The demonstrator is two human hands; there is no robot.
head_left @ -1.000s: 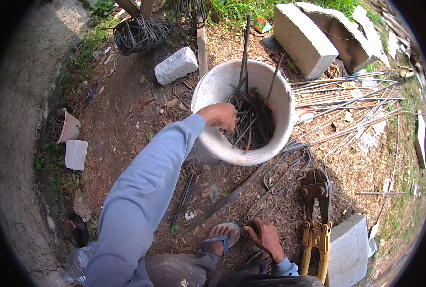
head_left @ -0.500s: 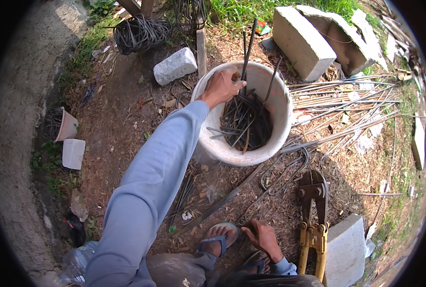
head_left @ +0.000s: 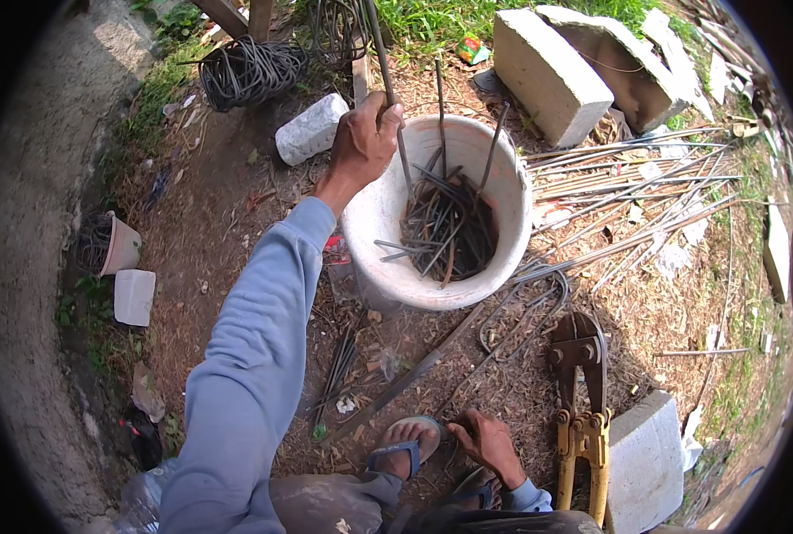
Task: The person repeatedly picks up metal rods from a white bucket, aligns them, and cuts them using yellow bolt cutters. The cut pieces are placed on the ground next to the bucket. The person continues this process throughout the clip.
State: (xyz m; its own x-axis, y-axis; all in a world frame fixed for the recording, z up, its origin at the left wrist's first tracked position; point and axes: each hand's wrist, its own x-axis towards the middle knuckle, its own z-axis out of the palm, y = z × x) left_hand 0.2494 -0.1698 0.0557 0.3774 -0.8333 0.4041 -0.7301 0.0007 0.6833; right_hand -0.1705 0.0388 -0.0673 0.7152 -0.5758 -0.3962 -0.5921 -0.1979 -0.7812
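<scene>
My left hand point(head_left: 367, 141) is closed round a dark metal rod point(head_left: 380, 53). The rod stands nearly upright, its lower end inside a white bucket point(head_left: 357, 254) smeared with dirt. Inside the bucket lie many short dark rod pieces point(head_left: 454, 227), and two longer ones poke up above the rim. Low in the view, my right hand point(head_left: 488, 443) hangs loosely beside my sandalled foot, its thumb and forefinger apart and nothing visible in it. Bolt cutters point(head_left: 582, 418) with yellow handles are to the right of that hand.
Long thin rods point(head_left: 637, 187) are strewn right of the bucket. Concrete blocks point(head_left: 552, 80) stand beyond them, and another block point(head_left: 647, 463) is beside the bolt cutters. Coiled wire point(head_left: 252, 71) and a white block point(head_left: 312, 129) sit at the upper left. A small bucket point(head_left: 122, 246) lies far left.
My left hand has moved up and left, out from over the bucket's opening to its upper left rim, with the rod shifted along. My right hand stays where it was.
</scene>
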